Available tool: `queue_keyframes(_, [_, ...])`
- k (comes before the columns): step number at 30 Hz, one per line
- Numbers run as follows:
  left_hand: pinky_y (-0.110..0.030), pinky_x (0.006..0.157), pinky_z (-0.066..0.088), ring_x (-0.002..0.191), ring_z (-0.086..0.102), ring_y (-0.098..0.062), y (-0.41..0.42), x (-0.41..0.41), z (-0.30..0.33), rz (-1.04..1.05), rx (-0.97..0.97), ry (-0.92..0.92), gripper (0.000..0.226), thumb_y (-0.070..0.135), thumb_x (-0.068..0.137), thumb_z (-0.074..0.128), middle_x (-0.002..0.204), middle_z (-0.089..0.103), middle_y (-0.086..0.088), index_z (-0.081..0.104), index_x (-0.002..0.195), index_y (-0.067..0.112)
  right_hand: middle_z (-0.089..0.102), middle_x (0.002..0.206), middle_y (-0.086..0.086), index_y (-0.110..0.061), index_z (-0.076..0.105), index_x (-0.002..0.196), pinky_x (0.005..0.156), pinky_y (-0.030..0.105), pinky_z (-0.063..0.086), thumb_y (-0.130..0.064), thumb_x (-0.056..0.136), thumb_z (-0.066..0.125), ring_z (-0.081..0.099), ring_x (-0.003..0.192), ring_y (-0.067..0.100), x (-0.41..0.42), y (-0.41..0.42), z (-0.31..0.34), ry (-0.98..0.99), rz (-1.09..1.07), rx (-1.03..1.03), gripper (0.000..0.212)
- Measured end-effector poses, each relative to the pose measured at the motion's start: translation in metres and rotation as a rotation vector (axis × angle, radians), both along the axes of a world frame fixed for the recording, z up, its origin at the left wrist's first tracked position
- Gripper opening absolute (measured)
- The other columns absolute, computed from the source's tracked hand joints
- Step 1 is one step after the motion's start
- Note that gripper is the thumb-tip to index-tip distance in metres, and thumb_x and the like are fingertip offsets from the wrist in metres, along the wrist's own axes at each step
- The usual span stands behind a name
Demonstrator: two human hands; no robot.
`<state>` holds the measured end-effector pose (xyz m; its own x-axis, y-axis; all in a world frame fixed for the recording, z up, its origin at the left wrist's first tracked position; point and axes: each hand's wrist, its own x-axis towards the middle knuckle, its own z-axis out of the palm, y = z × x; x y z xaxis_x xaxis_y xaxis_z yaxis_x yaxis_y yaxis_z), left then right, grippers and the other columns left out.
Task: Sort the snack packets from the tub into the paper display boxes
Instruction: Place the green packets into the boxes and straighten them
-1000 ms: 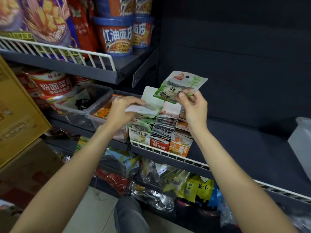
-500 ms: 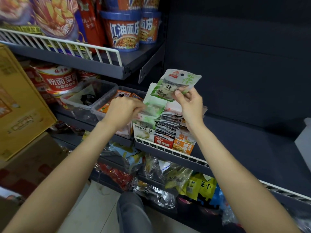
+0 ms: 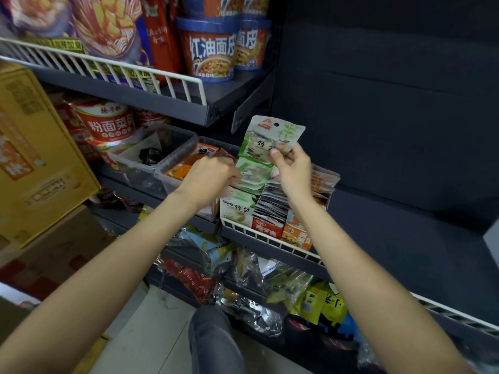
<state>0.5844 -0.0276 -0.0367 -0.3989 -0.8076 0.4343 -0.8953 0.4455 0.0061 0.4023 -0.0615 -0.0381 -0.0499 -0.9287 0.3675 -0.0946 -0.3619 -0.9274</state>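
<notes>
The right hand (image 3: 293, 168) holds a green packet (image 3: 270, 137) up above the paper boxes. Its thumb and fingers (image 3: 278, 153) pinch the bottom edge of the packet, so the packet sticks up from them. The packet is flat, thin and shiny, with a small round hole near the top.

The left hand (image 3: 208, 179) reaches down to the green packets (image 3: 252, 175) standing in the green paper box (image 3: 237, 210). Its fingers are curled and hidden at the tips, so I cannot tell if they hold one.

Beside it stand a red box (image 3: 267, 228) and an orange box (image 3: 295, 236). The clear plastic tub (image 3: 172, 182) sits just left of the boxes on the dark shelf (image 3: 405, 233).
</notes>
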Motion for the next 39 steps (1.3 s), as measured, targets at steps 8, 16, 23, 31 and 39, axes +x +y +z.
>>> queue_keyframes(8, [-0.037, 0.081, 0.052, 0.091, 0.067, -0.019, 0.004, 0.006, 0.008, -0.044, 0.3, -0.006, 0.023, 0.027, 0.093, 0.058, 0.103, 0.072, -0.003, 0.07, 0.108, 0.014, 0.062, 0.104, 0.002, -0.005, 0.057, 0.105, 0.071, 0.025, 0.04, -0.018, 0.096, 0.052, 0.056, 0.091, 0.016, 0.002, -0.017, -0.003, 0.557, 0.041, 0.045, 0.016])
queue_keyframes(16, [-0.037, 0.081, 0.055, 0.104, 0.064, -0.015, 0.038, 0.014, -0.019, -0.03, 0.143, 0.076, 0.063, 0.067, 0.088, 0.032, 0.115, 0.068, 0.003, 0.068, 0.115, 0.021, 0.071, 0.098, -0.001, -0.02, 0.07, 0.096, 0.087, 0.031, 0.026, -0.027, 0.087, 0.064, 0.057, 0.098, 0.022, -0.013, -0.005, -0.011, 1.052, -0.016, -0.527, 0.013])
queue_keyframes(23, [-0.031, 0.079, 0.052, 0.101, 0.065, -0.019, 0.047, 0.0, -0.009, -0.006, 0.044, 0.101, 0.06, 0.063, 0.09, 0.034, 0.11, 0.07, 0.0, 0.069, 0.113, 0.019, 0.07, 0.111, 0.002, -0.024, 0.069, 0.112, 0.104, 0.034, 0.023, -0.035, 0.096, 0.048, 0.057, 0.109, 0.022, -0.003, -0.005, -0.005, 1.19, 0.053, -0.293, 0.029])
queue_keyframes(31, [-0.025, 0.08, 0.043, 0.092, 0.061, -0.014, 0.075, -0.074, -0.014, -0.079, -0.23, 0.394, 0.026, 0.023, 0.091, 0.054, 0.095, 0.069, 0.002, 0.066, 0.112, 0.015, 0.069, 0.107, -0.004, -0.018, 0.069, 0.109, 0.086, 0.027, 0.043, -0.015, 0.092, 0.056, 0.056, 0.104, 0.011, -0.114, 0.057, -0.026, 0.645, -0.193, -0.266, 0.022])
queue_keyframes(39, [-0.032, 0.09, 0.034, 0.094, 0.062, -0.023, 0.048, -0.139, -0.04, -0.034, -0.071, 0.03, 0.03, 0.033, 0.085, 0.053, 0.1, 0.068, -0.001, 0.067, 0.106, 0.017, 0.059, 0.123, 0.002, -0.017, 0.055, 0.122, 0.093, 0.033, 0.039, -0.023, 0.084, 0.068, 0.051, 0.114, 0.024, -0.154, 0.033, -0.057, 0.771, -0.249, -0.126, 0.04])
